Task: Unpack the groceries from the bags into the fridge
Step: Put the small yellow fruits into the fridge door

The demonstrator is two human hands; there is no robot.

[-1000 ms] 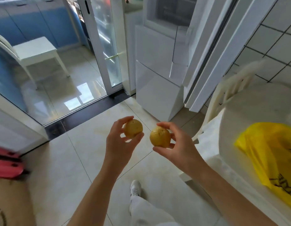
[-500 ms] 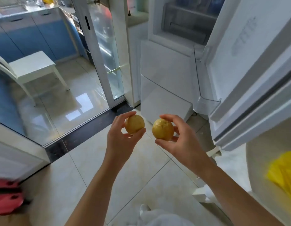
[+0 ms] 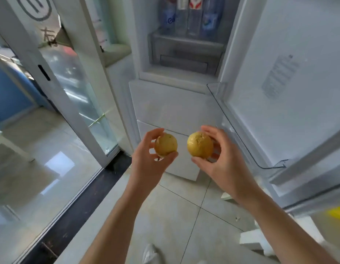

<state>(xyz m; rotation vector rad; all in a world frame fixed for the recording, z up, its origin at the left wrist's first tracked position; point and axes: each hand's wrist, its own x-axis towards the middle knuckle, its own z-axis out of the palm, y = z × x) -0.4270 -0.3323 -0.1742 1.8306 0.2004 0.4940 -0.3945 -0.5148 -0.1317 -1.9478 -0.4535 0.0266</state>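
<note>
Fruit was held in both hands: the left hand (image 3: 146,161) pinched the smaller yellow fruit (image 3: 165,144) between thumb and fingertips, and the right hand (image 3: 221,164) cupped the larger yellow fruit (image 3: 200,144) in curled fingers. Beyond the fingertips stood the open fridge (image 3: 175,103), its door (image 3: 291,96) just right of the right-hand fingers.

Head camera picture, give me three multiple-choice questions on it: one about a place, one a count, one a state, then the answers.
1. Where do the blue-labelled bottles stand?
A. inside the open white fridge
B. on the floor
C. on a chair

2. How many round yellow fruits are held?
A. one
B. two
C. four

3. What state is the white fridge door in?
A. shut
C. removed
B. swung open

Answers: 1 A, they stand on the shelf above the drawer. 2 B, the left hand grips one round yellow fruit, the right hand another. 3 B, its inner side and clear shelf face the camera.
</note>
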